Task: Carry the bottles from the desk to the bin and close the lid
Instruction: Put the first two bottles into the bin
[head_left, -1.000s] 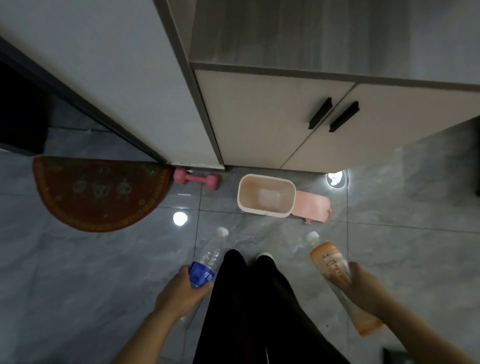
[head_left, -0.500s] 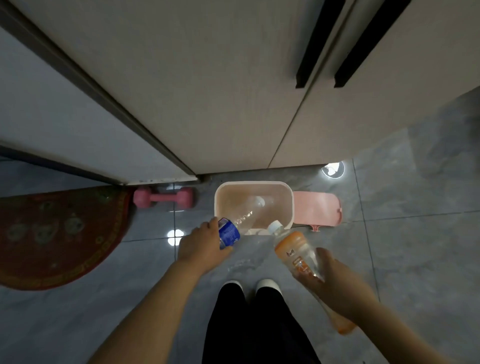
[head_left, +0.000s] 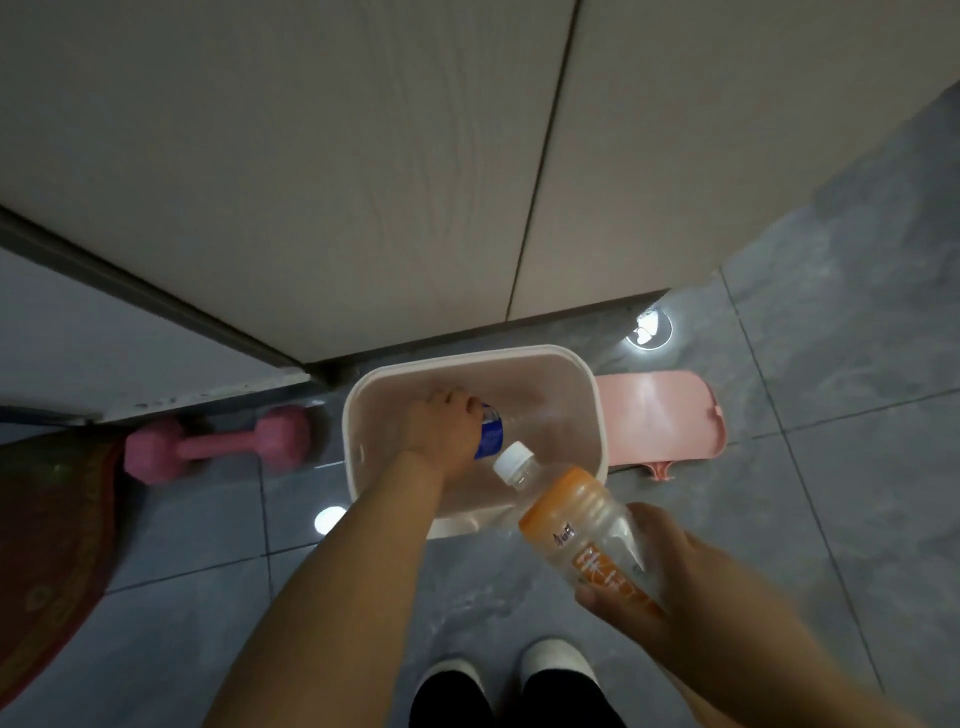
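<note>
A pale pink bin (head_left: 597, 405) stands open on the floor against a cabinet, its pink lid (head_left: 654, 415) swung flat to the right. My left hand (head_left: 441, 431) is down inside the bin, gripping a clear bottle with a blue label (head_left: 491, 436); the bottle's far end is hard to make out against the bin's inside. My right hand (head_left: 670, 582) holds an orange-labelled bottle (head_left: 582, 530) with a white cap, tilted cap-first over the bin's near right rim.
Beige cabinet doors (head_left: 363, 182) rise right behind the bin. A pink dumbbell (head_left: 218, 447) lies on the floor left of the bin, and a dark red mat (head_left: 47, 545) lies further left. My feet (head_left: 509, 675) stand on grey tiles just before the bin.
I have stepped up close to the bin. My left hand has gone from above the near rim down into the bin with the blue-labelled bottle. My right hand has brought the orange bottle over the rim.
</note>
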